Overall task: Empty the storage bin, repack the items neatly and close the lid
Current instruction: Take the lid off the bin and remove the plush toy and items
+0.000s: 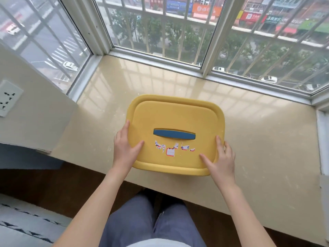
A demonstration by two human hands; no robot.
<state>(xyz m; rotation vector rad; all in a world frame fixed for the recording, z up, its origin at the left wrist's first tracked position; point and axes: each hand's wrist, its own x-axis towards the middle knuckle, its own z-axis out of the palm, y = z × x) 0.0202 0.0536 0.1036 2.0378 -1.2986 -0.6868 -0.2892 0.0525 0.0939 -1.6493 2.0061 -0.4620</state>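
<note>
1. A person in blue trousers (142,220) stands or sits close against a window sill, both bare forearms reaching forward over its near edge.
2. The left hand (125,148) grasps the lid (174,114) at its left rim, thumb laid on top and fingers along the side; the right hand (220,157) mirrors it at the right rim, thumb and forefinger on top, the other fingers curled over the edge. The matched hold on opposite sides suggests the lid is about to be lifted off evenly rather than by its handle.
3. The yellow storage bin (175,172) sits near the front of the beige sill (267,139), its near edge just overhanging, within easy reach. The lid is on, so the contents cannot be seen and emptying appears not to have begun.
4. A blue handle (174,134) lies flat across the lid's middle, with torn stickers (170,151) just below it.
5. Bare sill on either side offers room to set things out.
6. Beyond, a barred window (160,32) overlooks trees and a street.
</note>
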